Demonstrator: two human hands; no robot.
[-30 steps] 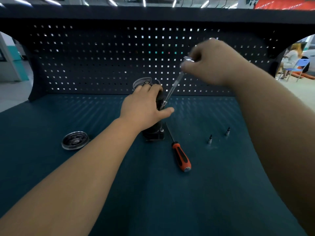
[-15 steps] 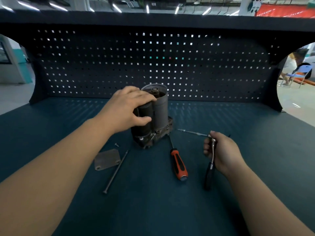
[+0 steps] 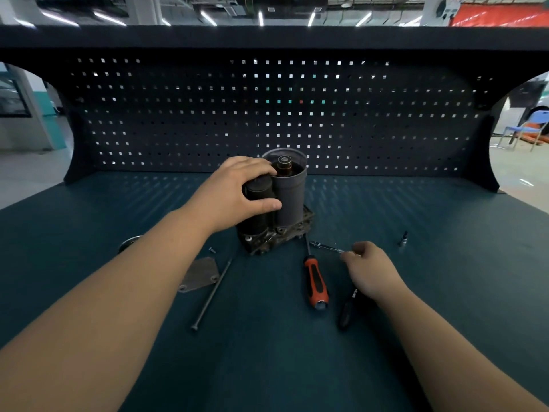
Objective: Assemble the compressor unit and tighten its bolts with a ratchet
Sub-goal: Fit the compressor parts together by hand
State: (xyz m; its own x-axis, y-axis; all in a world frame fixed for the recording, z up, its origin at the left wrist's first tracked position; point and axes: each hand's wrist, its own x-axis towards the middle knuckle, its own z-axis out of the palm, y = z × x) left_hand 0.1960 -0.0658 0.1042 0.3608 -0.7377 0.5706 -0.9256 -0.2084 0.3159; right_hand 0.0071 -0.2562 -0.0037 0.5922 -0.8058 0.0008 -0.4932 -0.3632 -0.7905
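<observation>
Head view: left hand (image 3: 237, 191) grips the upright compressor unit (image 3: 289, 200), right hand (image 3: 371, 272) clasps the ratchet (image 3: 346, 312) near its head; if the steadying grip loosens, ratcheting force could topple the unit.

- Your left hand (image 3: 237, 188) grips the compressor unit (image 3: 289, 203) from its left, so that side is blocked.
- Front-right of it, the screwdriver (image 3: 316, 283), ratchet (image 3: 346, 313) and your right hand (image 3: 371, 269) crowd the bench (image 3: 445, 322).
- Front-left: a long bolt (image 3: 212, 295), plate (image 3: 199, 275) and small screw (image 3: 211, 250).
- Far right of it you have room, past one socket (image 3: 403, 237).
- Behind it stands the pegboard (image 3: 267, 114).
</observation>
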